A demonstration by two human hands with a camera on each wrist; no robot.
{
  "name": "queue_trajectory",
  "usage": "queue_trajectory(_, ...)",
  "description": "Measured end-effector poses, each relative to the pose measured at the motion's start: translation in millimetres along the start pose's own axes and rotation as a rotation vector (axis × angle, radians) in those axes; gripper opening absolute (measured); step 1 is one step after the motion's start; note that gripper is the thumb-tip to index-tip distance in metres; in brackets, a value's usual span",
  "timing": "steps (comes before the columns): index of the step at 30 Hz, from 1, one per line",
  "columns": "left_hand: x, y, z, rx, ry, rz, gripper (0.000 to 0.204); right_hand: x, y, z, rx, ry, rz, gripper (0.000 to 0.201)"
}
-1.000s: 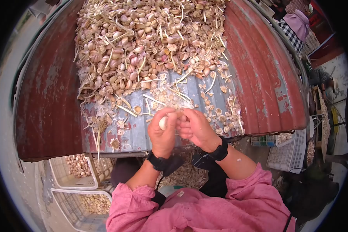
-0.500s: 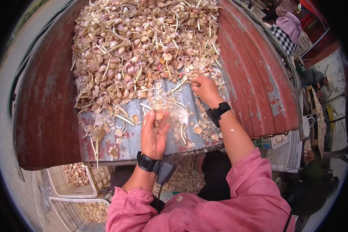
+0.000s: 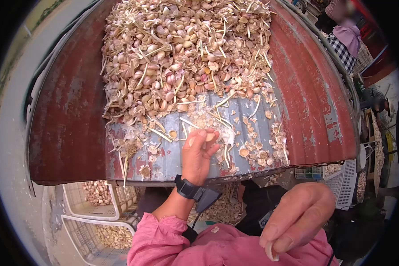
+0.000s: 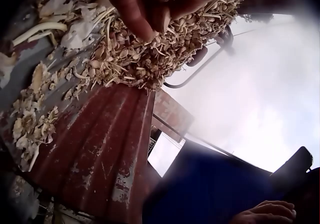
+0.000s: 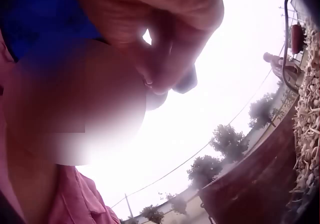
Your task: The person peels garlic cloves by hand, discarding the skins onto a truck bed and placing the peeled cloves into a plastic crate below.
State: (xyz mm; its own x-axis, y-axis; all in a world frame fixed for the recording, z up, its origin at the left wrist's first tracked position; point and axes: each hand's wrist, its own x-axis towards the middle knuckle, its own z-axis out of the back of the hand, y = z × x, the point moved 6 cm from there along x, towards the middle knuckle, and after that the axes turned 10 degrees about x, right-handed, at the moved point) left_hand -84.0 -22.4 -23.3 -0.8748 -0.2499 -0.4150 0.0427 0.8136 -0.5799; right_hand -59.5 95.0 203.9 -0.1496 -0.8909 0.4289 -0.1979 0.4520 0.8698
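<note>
My left hand (image 3: 196, 157) is held over the near part of the metal sheet (image 3: 168, 155), fingers curled round a garlic clove (image 3: 209, 137); a pale piece also shows by the thumb side. Beyond it lies the large heap of garlic cloves (image 3: 181, 53) with husks and stalks. Close to the head camera, my right hand (image 3: 299, 217) is raised in front of the pink top and pinches a small pale piece (image 3: 271, 251) between finger and thumb. In the right wrist view the right hand (image 5: 165, 39) is near the blurred area, its fingertips together.
Loose husks (image 3: 252, 150) and stalks lie around the left hand. Two plastic crates (image 3: 115, 199) with cloves stand below the sheet's near left edge. Red curved sides (image 3: 314, 97) flank the heap. At the right are more crates, and a person in a checked garment (image 3: 342, 52).
My right hand has moved from beside the left hand to the heap's near edge, then back and up close to the head camera. The left hand stays over the sheet, holding a clove.
</note>
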Motion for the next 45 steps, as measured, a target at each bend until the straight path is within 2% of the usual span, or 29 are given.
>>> queue_trajectory(1, -1, 3, -1, 0.01, -0.002, 0.009, 0.009, -4, 11, -13, 0.198, 0.154, 0.033, 0.014)
queue_trajectory(3, -2, 8, -1, 0.027, -0.013, 0.021, 0.013, 7, 30, -34, -0.144, -0.085, 0.225, 0.016)
queue_trajectory(7, -3, 17, -4, 0.053, 0.038, 0.055, 0.017, 16, 35, -41, -0.04, -0.08, 0.234, 0.016)
queue_trajectory(13, -3, 21, -5, 0.017, 0.117, 0.078, 0.021, 12, 34, -39, -0.123, -0.05, 0.294, 0.012)
queue_trajectory(15, -4, 20, -6, -0.015, 0.118, 0.107, 0.024, 1, 30, -32, 0.16, -0.034, 0.338, 0.017)
queue_trajectory(16, -4, 20, -7, -0.046, 0.121, 0.139, 0.026, -2, 32, -32, 0.158, -0.031, 0.338, 0.017)
queue_trajectory(18, -4, 21, -7, -0.063, 0.132, 0.157, 0.028, 19, 39, -39, -0.298, -0.035, 0.345, 0.011)
queue_trajectory(21, -3, 22, -10, -0.092, 0.151, 0.179, 0.03, 23, 33, -35, -0.299, -0.117, 0.338, 0.01)
queue_trajectory(23, -8, 21, -8, -0.103, 0.157, 0.19, 0.031, 5, -1, -7, -0.118, -0.411, -0.117, 0.018)
queue_trajectory(25, -5, 20, -13, -0.225, 0.162, 0.241, 0.032, 21, -37, 16, -1.069, -0.344, -0.187, 0.02)
queue_trajectory(27, -4, 25, -10, -0.295, 0.168, 0.261, 0.032, 13, -83, 47, -1.156, -0.39, -0.181, 0.023)
queue_trajectory(29, 6, 28, 1, -0.368, 0.208, 0.236, 0.029, 10, -101, 71, -1.006, -0.458, -0.295, 0.018)
queue_trajectory(31, 7, 18, 4, -0.335, 0.15, 0.194, 0.022, 2, -106, 127, -0.98, -0.671, -0.374, 0.012)
queue_trajectory(32, 7, 16, 4, -0.384, 0.127, 0.211, 0.018, 0, -102, 157, -1.226, -0.709, -0.353, 0.013)
queue_trajectory(34, 2, 11, 3, -0.429, 0.036, 0.245, 0.012, -19, -116, 229, -1.288, -0.9, -0.46, 0.015)
queue_trajectory(35, 4, 11, 3, -0.432, 0.041, 0.242, 0.012, -25, -126, 245, -1.294, -0.896, -0.457, 0.015)
queue_trajectory(36, 5, 13, 5, -0.382, 0.035, 0.234, 0.013, -26, -137, 256, -1.343, -0.829, -0.559, 0.016)
queue_trajectory(37, 6, 13, 7, -0.329, 0.026, 0.227, 0.014, -32, -148, 266, -1.386, -0.762, -0.662, 0.018)
queue_trajectory(38, 7, 11, 6, -0.332, 0.028, 0.223, 0.014, -28, -145, 265, -1.389, -0.758, -0.66, 0.018)
queue_trajectory(40, 6, 4, 6, -0.114, 0.031, 0.131, 0.016, -34, -158, 257, -1.071, -0.686, -0.82, 0.017)
queue_trajectory(41, 5, 3, 5, -0.114, 0.03, 0.133, 0.016, -38, -158, 251, -1.07, -0.686, -0.821, 0.017)
queue_trajectory(43, 4, 1, 6, 0.052, 0.009, 0.135, 0.017, -49, -156, 232, -0.856, -0.766, -0.687, 0.011)
queue_trajectory(44, 2, 1, 6, 0.052, 0.005, 0.14, 0.017, -50, -149, 222, -0.867, -0.786, -0.596, 0.01)
queue_trajectory(45, 1, 0, 6, 0.089, -0.004, 0.146, 0.017, -55, -144, 211, -0.864, -0.787, -0.6, 0.01)
